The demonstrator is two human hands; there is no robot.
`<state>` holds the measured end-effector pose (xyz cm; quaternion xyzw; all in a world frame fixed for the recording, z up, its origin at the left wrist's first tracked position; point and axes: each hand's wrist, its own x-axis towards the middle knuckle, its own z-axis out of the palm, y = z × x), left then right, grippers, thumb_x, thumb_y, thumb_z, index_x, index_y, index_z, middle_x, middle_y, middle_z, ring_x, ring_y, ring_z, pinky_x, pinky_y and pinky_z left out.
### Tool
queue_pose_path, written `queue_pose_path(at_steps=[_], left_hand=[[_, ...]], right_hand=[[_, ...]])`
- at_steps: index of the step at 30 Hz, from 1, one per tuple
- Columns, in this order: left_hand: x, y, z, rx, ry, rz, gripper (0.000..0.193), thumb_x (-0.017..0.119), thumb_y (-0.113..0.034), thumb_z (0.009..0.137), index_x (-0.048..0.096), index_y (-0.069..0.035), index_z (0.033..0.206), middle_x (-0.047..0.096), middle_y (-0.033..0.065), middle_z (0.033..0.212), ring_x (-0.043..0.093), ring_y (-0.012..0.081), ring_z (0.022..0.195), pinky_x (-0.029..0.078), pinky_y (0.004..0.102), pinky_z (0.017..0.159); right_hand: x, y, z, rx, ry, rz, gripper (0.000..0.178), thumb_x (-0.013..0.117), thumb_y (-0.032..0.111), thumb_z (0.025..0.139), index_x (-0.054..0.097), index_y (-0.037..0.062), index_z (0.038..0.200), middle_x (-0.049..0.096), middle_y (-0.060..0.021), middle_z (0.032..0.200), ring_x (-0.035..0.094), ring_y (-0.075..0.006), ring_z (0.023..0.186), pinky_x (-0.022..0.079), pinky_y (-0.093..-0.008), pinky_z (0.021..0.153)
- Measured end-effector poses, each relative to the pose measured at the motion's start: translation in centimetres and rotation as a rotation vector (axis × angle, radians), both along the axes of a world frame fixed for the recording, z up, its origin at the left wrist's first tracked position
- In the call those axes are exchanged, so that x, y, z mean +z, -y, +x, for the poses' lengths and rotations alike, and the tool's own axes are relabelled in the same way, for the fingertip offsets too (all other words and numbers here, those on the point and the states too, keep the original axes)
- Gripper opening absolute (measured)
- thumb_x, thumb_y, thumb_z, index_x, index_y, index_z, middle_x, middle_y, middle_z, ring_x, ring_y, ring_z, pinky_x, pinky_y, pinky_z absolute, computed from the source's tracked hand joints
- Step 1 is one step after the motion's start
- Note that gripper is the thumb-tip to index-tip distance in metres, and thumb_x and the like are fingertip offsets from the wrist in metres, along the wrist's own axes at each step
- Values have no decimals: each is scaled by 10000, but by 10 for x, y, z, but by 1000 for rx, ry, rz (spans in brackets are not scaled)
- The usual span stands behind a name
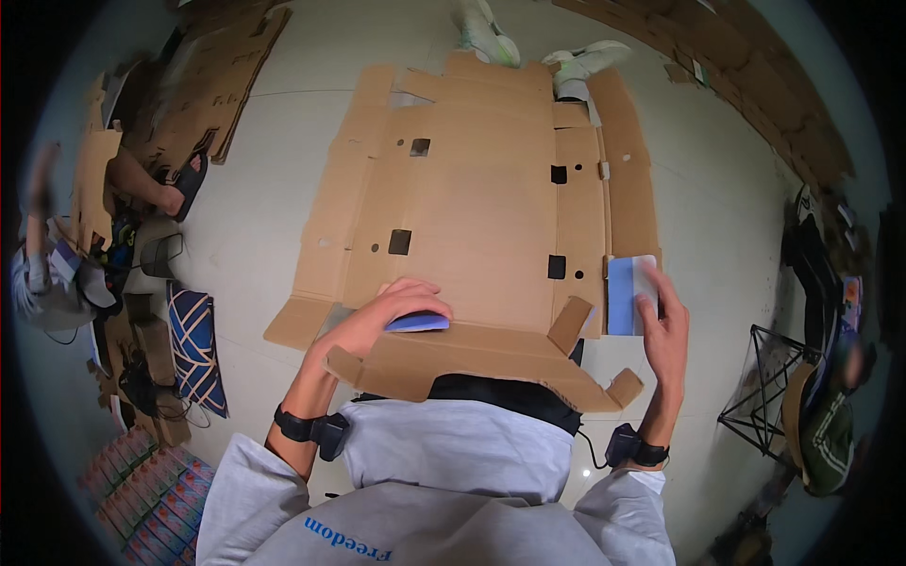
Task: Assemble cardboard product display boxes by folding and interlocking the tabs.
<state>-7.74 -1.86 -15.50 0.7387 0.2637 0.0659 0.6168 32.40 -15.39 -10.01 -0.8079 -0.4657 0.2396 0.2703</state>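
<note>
On the pale floor (pixel 250 217), a large opened-out cardboard box (pixel 486 208) is spread before the person. At its right edge, a flat blue-and-white pack (pixel 621 300) is grasped between thumb and fingers by the right hand (pixel 666 321). Near its front flap, a purple-blue piece (pixel 420 324) is partly covered by the left hand (pixel 392 304); whether it is gripped cannot be told.
</note>
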Motion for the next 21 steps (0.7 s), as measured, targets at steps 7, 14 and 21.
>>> queue_pose_path(at_steps=[7,14,21], left_hand=[[1,4,1,-150,27,-138,369,605,-300,922,701,-131,1235,678,34,1283,535,263,1342,331,437,1190],[-4,16,3,82,11,69,464,623,-317,943,673,-49,1319,671,110,1369,587,306,1288,409,416,1142],[-7,0,-79,387,-504,786,609,681,79,787,641,-112,1365,656,134,1338,571,387,1309,465,473,1121]], right_hand=[[50,-10,-68,502,-183,61,94,684,88,865,740,32,814,628,-64,579,589,-224,488,476,-341,548],[-15,-38,-128,726,272,-8,274,676,249,953,643,70,749,637,-116,583,646,-348,547,516,-454,561],[-22,-29,-112,591,160,58,189,708,219,953,671,81,829,686,-91,677,659,-328,610,521,-444,571]])
